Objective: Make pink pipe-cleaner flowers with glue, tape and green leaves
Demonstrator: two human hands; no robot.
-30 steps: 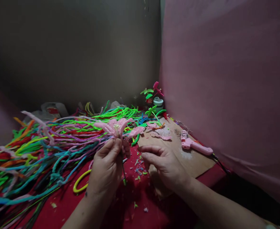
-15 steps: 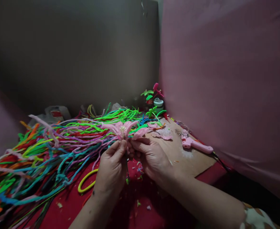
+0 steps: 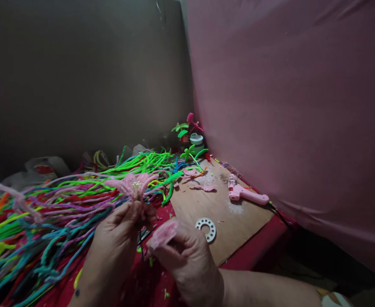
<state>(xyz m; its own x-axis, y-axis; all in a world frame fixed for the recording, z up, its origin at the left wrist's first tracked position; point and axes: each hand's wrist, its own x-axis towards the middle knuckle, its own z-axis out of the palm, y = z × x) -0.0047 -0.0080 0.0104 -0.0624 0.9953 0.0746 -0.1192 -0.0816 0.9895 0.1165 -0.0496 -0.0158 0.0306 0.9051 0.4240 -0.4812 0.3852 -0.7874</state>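
Pinched in left hand [image 3: 119, 232]: fuzzy pink flower [image 3: 133, 186], pale-centred; right hand [image 3: 192, 258] clamps pink petal [image 3: 164, 234].

The far side was closed off by a plain dark grey wall [image 3: 62, 76], on which a faint glow [image 3: 152, 81] was caught toward the right. The right side was hung with creased pink fabric [image 3: 286, 106]. The table [image 3: 262, 245] was draped in red, and the lower right was sunk in shadow [image 3: 331, 251].
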